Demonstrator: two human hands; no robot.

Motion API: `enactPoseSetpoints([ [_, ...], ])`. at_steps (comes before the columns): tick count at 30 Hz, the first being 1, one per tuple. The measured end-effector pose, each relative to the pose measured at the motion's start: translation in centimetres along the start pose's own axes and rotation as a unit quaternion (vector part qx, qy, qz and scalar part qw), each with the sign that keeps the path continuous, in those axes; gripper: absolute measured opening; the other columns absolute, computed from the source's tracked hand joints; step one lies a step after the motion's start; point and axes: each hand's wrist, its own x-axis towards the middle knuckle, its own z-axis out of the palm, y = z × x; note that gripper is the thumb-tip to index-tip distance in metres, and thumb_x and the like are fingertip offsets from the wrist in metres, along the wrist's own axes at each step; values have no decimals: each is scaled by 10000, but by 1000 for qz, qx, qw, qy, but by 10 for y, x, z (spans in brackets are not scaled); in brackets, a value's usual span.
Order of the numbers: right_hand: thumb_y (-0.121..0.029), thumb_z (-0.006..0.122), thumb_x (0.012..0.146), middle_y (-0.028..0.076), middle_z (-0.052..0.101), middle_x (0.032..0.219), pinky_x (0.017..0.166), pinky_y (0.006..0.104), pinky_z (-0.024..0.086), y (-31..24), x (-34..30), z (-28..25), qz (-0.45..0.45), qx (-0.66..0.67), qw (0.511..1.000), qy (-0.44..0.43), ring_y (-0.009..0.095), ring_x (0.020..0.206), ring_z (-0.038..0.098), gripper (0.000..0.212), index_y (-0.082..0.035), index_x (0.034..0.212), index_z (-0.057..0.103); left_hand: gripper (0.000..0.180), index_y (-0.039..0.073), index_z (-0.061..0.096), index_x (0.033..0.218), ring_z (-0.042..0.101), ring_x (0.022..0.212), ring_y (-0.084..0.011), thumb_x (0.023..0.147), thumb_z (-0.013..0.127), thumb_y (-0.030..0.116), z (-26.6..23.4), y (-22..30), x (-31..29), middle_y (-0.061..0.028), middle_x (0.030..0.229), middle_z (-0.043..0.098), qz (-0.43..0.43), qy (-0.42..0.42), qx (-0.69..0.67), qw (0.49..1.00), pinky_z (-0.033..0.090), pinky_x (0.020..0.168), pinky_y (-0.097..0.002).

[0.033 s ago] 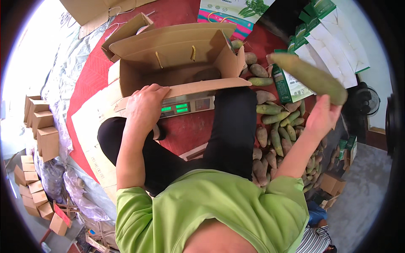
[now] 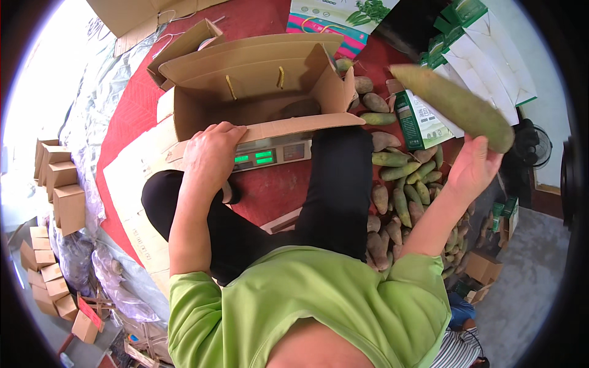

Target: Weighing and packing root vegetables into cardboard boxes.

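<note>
My left hand (image 2: 211, 153) lies over the front flap of an open cardboard box (image 2: 257, 76), fingers bent across the edge; I can't tell whether I'm pinching it. Below the flap is a scale (image 2: 288, 153) with lit green readouts. Inside the box, in shadow, lies a dark rounded shape (image 2: 300, 108), possibly another vegetable. Right of my knee spreads a pile of green and brownish vegetables (image 2: 402, 205). Beyond it, raised clear of the pile, is the long vegetable (image 2: 457, 104): thick, slightly blurred, dull green, its yellowish-brown far end tapering upper left, its greener near end broad and rounded. My right hand (image 2: 473, 172) grasps it by that rounded end, thumb and fingers closed on the skin.
</note>
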Motion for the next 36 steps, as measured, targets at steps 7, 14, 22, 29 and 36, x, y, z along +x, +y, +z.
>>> enactPoseSetpoints([
  [7,9,682,768,142,570,1261,983,358,438,4,-5,135,110,85,969,-205,224,1142,549,568,27,1301,488,288,93,694,1055,630,940,-297,813,547,45,0,-1,0,-80,981,669,6,-3,8,1000,495,807,-406],
  [14,-185,773,730,76,608,1133,905,357,464,74,-47,216,-5,-156,900,-407,225,1065,582,575,-68,1242,541,299,102,691,1066,633,923,-297,808,546,56,2,-3,0,-77,971,668,16,-5,30,999,505,782,-408],
  [22,-339,699,779,121,616,1174,916,425,461,103,-66,251,-4,-311,786,-534,307,1083,577,522,-64,1209,585,281,106,685,1073,629,905,-307,841,529,73,3,-2,2,-92,982,654,14,-19,33,999,499,768,-407],
  [29,-196,660,889,51,697,948,762,237,502,38,-29,180,137,-92,883,-439,98,861,643,279,-27,1111,645,280,151,681,1075,633,916,-288,869,503,84,6,-8,-2,-50,967,660,12,2,-1,1000,504,772,-399],
  [36,-142,624,919,37,684,948,791,232,496,58,-52,17,244,-202,933,-170,95,866,632,232,-9,1108,645,338,100,662,1119,631,911,-322,832,522,-10,6,-1,1,-95,1037,652,8,-14,-24,1000,496,782,-388],
])
